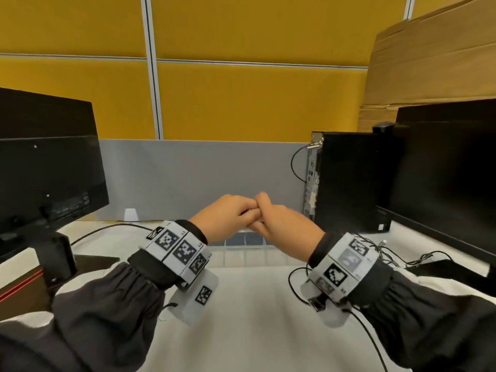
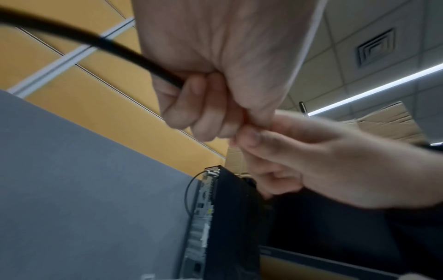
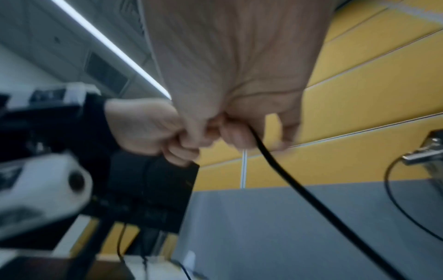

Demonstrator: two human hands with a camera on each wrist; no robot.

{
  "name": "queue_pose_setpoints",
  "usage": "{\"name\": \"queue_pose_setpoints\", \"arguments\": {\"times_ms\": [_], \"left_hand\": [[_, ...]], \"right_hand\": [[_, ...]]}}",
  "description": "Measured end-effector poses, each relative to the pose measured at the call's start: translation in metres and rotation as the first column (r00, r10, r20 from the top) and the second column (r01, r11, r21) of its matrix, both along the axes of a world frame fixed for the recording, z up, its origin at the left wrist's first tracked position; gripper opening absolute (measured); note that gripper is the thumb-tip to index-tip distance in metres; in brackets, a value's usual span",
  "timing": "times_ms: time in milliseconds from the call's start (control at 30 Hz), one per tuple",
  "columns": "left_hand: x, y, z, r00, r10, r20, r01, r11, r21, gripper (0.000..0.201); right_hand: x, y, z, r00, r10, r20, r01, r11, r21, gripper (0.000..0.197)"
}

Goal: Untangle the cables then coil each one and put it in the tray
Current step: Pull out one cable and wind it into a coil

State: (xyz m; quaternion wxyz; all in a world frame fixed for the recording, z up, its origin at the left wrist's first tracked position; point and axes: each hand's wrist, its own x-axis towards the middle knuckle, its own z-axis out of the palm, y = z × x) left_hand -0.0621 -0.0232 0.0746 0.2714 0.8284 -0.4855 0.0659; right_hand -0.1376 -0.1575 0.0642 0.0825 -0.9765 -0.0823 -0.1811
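Note:
My two hands meet knuckle to knuckle above the desk, in front of the clear compartment tray [image 1: 236, 249]. My left hand [image 1: 243, 214] has its fingers curled round a thick black cable [image 2: 95, 41] that leaves the fist to the left. Fingers of my right hand [image 1: 264, 210] curl round a black cable [image 3: 299, 189] that hangs down from the fist. In the head view the hands hide the held cable. A tangle of thin black cables [image 1: 386, 253] lies on the desk at the right, beside my right wrist.
A black monitor [image 1: 45, 167] stands on the left and another monitor [image 1: 451, 178] on the right. A black computer case [image 1: 349, 181] stands upright behind the hands, with a grey partition [image 1: 204, 178] and yellow panels behind. A thin black cable [image 1: 107, 229] runs across the desk at the left.

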Motion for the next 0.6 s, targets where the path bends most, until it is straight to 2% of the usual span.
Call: {"name": "queue_pose_setpoints", "arguments": {"times_ms": [100, 200, 267, 333, 367, 400, 433, 500, 567, 600], "left_hand": [[0.008, 0.026, -0.010, 0.997, 0.068, -0.028, -0.068, 0.998, 0.007, 0.031], [0.021, 0.056, -0.022, 0.986, 0.118, -0.122, -0.127, 0.989, -0.072, 0.033], [0.028, 0.070, -0.030, 0.972, 0.122, -0.202, -0.154, 0.977, -0.149, 0.033], [0.032, 0.072, -0.037, 0.950, 0.088, -0.301, -0.163, 0.959, -0.234, 0.035], [0.033, 0.068, -0.039, 0.941, 0.074, -0.329, -0.167, 0.949, -0.266, 0.035], [0.032, 0.061, -0.042, 0.939, 0.069, -0.337, -0.173, 0.941, -0.290, 0.035], [0.031, 0.053, -0.043, 0.940, 0.069, -0.333, -0.177, 0.936, -0.304, 0.034], [0.024, 0.036, -0.045, 0.942, 0.054, -0.332, -0.169, 0.929, -0.329, 0.030], [0.017, 0.022, -0.048, 0.936, 0.004, -0.352, -0.141, 0.920, -0.366, 0.028], [0.014, 0.018, -0.050, 0.926, -0.033, -0.375, -0.126, 0.912, -0.391, 0.028]], "right_hand": [[0.004, -0.027, -0.013, 0.984, -0.144, 0.108, 0.160, 0.974, -0.159, 0.030], [0.004, -0.094, -0.016, 0.903, -0.369, 0.221, 0.369, 0.928, 0.043, 0.029], [-0.005, -0.134, -0.014, 0.802, -0.555, 0.222, 0.525, 0.831, 0.182, 0.031], [-0.011, -0.149, -0.012, 0.724, -0.670, 0.163, 0.573, 0.717, 0.397, 0.028], [-0.010, -0.144, -0.012, 0.712, -0.684, 0.157, 0.572, 0.695, 0.436, 0.031], [-0.008, -0.132, -0.012, 0.712, -0.670, 0.210, 0.570, 0.726, 0.386, 0.041], [-0.006, -0.113, -0.014, 0.737, -0.609, 0.294, 0.542, 0.792, 0.281, 0.055], [0.000, -0.070, -0.022, 0.828, -0.361, 0.428, 0.331, 0.932, 0.146, 0.075], [0.008, -0.035, -0.031, 0.898, -0.191, 0.395, 0.187, 0.981, 0.050, 0.077], [0.013, -0.024, -0.037, 0.917, -0.156, 0.367, 0.157, 0.987, 0.028, 0.070]]}}
